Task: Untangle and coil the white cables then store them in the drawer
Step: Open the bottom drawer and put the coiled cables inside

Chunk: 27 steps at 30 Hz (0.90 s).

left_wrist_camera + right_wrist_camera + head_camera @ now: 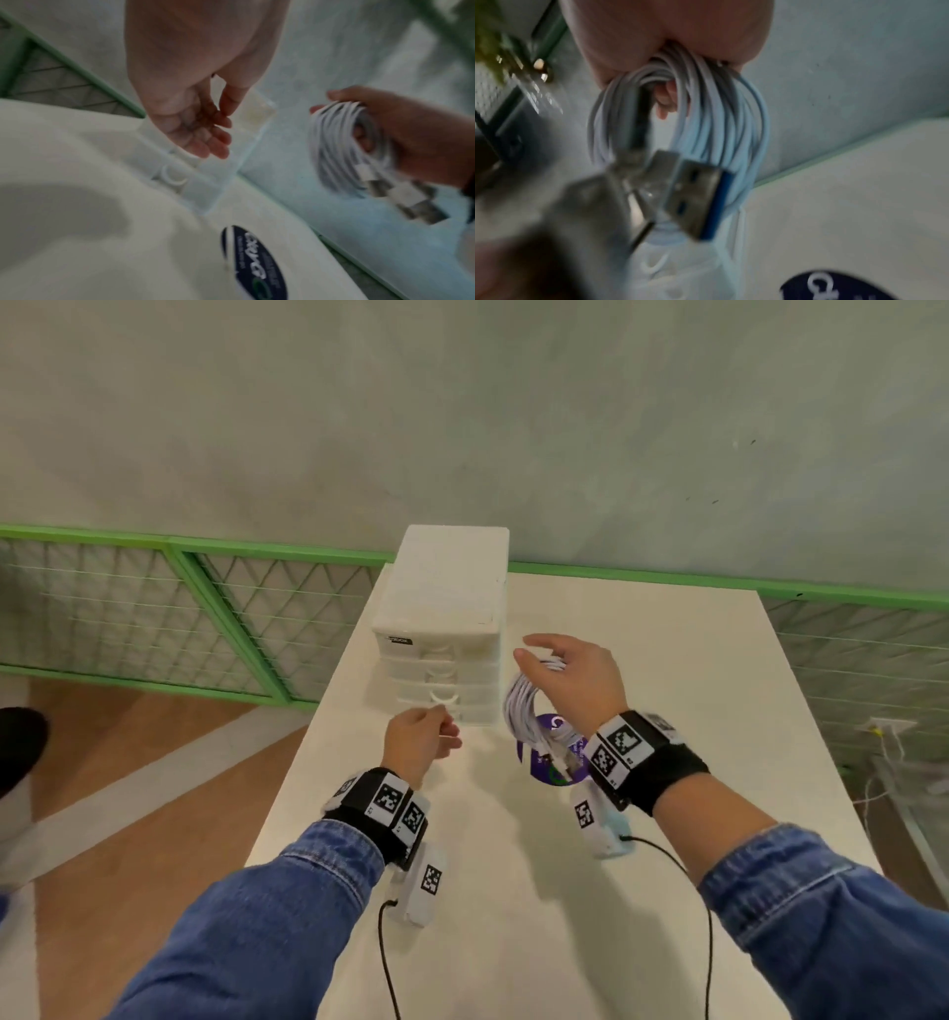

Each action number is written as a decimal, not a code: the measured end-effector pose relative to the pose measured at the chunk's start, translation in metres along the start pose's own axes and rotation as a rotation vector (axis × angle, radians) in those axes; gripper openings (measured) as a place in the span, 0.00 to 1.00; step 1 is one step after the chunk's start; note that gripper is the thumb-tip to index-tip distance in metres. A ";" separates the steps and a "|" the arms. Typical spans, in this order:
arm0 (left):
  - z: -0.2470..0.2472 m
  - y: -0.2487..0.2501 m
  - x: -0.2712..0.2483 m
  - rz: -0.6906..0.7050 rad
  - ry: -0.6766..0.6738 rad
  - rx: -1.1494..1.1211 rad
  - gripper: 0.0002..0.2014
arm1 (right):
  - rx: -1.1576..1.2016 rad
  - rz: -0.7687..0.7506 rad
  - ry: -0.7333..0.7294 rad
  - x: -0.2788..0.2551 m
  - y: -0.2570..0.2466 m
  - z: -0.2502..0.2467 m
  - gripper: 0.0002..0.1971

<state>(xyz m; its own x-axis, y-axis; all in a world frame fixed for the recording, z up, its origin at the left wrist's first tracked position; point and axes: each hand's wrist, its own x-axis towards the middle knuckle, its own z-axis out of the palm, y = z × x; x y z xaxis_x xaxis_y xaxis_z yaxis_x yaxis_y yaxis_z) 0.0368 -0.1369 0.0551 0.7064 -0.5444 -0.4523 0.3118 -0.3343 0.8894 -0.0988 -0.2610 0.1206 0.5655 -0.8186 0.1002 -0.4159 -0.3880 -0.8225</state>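
Note:
My right hand [531, 652] grips a coil of white cables [524, 711] and holds it in the air just right of the white drawer unit [441, 588]. The loops hang from my curled fingers, and the coil [706, 121] ends in USB plugs [695, 203] that dangle below it. All drawers of the unit look closed. My left hand [449, 729] hovers in front of the lowest drawers with fingers loosely curled and nothing in it. In the left wrist view the left hand [223, 130] sits a little apart from a curved drawer handle [172, 176].
The drawer unit stands at the far left of a white table [667, 685]. A round purple sticker [552, 762] lies on the table under the coil. A green mesh fence [205, 608] and a grey wall lie behind. The wood floor is to the left.

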 end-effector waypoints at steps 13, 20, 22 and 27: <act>0.004 -0.043 0.089 -0.372 -0.089 -0.184 0.17 | -0.588 -0.028 -0.218 0.061 -0.021 0.035 0.33; 0.019 -0.044 0.096 -0.368 -0.066 -0.323 0.18 | -0.623 -0.025 -0.157 0.060 -0.021 0.040 0.32; 0.017 -0.045 0.097 -0.390 -0.055 -0.355 0.18 | -0.636 -0.047 -0.146 0.059 -0.020 0.042 0.31; 0.023 -0.050 0.095 -0.366 0.022 -0.457 0.10 | -0.674 -0.076 -0.137 0.056 -0.018 0.046 0.30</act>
<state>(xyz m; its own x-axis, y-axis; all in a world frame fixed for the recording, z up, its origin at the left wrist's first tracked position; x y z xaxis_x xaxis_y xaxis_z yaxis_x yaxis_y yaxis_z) 0.0741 -0.1898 -0.0337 0.5128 -0.4380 -0.7384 0.7769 -0.1294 0.6162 -0.0266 -0.2805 0.1158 0.6772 -0.7350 0.0355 -0.6983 -0.6571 -0.2839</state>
